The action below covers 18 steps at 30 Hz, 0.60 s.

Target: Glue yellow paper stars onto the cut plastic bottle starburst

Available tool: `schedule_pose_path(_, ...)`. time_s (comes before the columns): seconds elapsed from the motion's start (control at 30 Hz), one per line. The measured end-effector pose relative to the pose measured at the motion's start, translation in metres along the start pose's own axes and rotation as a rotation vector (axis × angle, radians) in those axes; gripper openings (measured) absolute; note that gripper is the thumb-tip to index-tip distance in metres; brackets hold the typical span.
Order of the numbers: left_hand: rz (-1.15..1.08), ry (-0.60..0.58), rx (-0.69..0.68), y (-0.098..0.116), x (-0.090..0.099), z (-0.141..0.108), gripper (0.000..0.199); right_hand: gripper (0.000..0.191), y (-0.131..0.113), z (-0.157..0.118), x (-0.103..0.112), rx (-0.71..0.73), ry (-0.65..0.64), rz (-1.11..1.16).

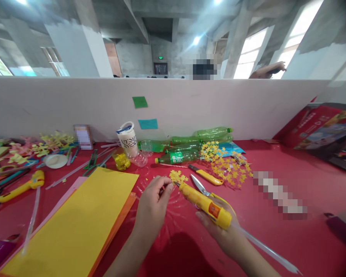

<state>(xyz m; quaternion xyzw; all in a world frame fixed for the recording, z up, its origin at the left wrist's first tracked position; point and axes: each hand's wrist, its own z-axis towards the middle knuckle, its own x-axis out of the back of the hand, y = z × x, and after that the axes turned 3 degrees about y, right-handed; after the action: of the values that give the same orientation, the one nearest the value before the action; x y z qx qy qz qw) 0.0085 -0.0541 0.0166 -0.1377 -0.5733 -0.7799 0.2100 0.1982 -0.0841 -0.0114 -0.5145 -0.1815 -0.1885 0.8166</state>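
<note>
My right hand (223,227) is wrapped round a yellow hot glue gun (203,202), with a clear glue stick (268,246) sticking out of its back end. The gun's nozzle points left, close to the fingertips of my left hand (155,198). Those fingers are pinched together; whatever is between them is too hidden to make out. Just beyond the nozzle lies a small heap of yellow paper stars (178,177). Scissors (200,185) lie partly behind the glue gun. Clear shiny strips (173,207), seemingly plastic, spread on the table beneath my hands.
Green plastic bottles (184,156) and a white cup (127,140) stand or lie by the white partition (103,107). More stars (227,169) and a yellow utility knife (206,176) are at right. Yellow paper sheets (77,215) and another glue gun (20,188) lie left.
</note>
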Motion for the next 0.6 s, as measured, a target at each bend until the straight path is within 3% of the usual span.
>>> schedule_pose_path(0.23, 0.0, 0.018, -0.011, -0.003, -0.001, 0.001, 0.016, 0.019, 0.002, -0.001, -0.002, -0.014, 0.028, -0.002)
schedule_pose_path(0.47, 0.039, 0.007, -0.061, -0.001, 0.001, 0.0, 0.017, 0.026, -0.008, 0.007, 0.003, 0.07, -0.059, -0.112)
schedule_pose_path(0.6, 0.007, 0.004, -0.082, 0.0, 0.003, -0.001, 0.016, 0.022, 0.0, 0.017, 0.011, 0.116, -0.1, -0.243)
